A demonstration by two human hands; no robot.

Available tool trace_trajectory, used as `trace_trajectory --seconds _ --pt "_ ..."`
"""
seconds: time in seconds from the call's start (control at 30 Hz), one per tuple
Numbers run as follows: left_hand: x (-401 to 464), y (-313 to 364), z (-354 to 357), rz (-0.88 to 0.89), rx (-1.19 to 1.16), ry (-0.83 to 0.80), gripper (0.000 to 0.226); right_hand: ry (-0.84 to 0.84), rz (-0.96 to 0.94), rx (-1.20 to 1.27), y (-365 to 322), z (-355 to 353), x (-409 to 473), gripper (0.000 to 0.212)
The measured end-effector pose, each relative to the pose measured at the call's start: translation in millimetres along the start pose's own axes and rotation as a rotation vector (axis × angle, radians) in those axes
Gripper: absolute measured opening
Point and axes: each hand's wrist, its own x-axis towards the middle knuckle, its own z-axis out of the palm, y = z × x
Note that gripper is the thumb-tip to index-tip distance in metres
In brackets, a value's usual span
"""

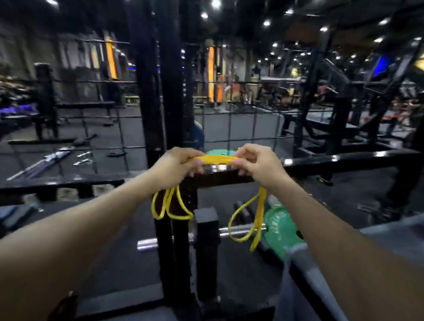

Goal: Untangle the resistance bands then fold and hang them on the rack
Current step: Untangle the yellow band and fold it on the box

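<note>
A yellow resistance band [217, 159] is stretched flat between my two hands in the middle of the head view. My left hand [178, 163] grips its left end, and two loops of the band hang below that wrist. My right hand [257, 163] pinches the right end, from which a longer loop dangles down. Both hands are just above the black horizontal bar of the rack [219, 177], whose dark uprights run up behind and down below them.
A barbell [150, 243] with a green weight plate [280, 230] lies on the floor under the rack. Another green plate [219, 152] shows behind the band. Wire mesh, black frames and loose bars on the floor lie beyond.
</note>
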Motion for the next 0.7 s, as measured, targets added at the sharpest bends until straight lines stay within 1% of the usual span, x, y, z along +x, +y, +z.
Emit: trace_trajectory --seconds 0.07,0.2,0.23,0.33,0.43,0.5,0.6,0.7 --pt "-3 -1 -15 0.020 0.000 0.062 0.023 0.015 -0.019 -0.012 -14 10 13 0.022" --pt "5 -3 -26 0.002 -0.019 0.202 0.019 0.091 -0.039 -0.065 -25 16 36 0.004" --pt "9 -3 -24 -0.008 -0.022 0.239 0.019 0.112 -0.038 -0.071 -25 18 41 0.002" --pt "16 -4 -16 -0.048 -0.029 0.356 0.020 0.176 -0.025 -0.071 -23 23 52 0.005" --pt "19 1 -7 -0.051 0.030 0.440 0.019 0.226 -0.020 -0.042 -21 24 59 0.005" --pt "21 6 -4 -0.024 0.064 0.490 0.021 0.232 -0.024 -0.009 -23 20 60 0.006" --pt "27 19 -6 0.033 0.099 0.522 0.022 0.244 -0.094 0.036 -29 8 62 0.013" --pt "35 35 -13 0.091 0.135 0.554 0.021 0.258 -0.169 0.018 -43 -5 67 0.006"
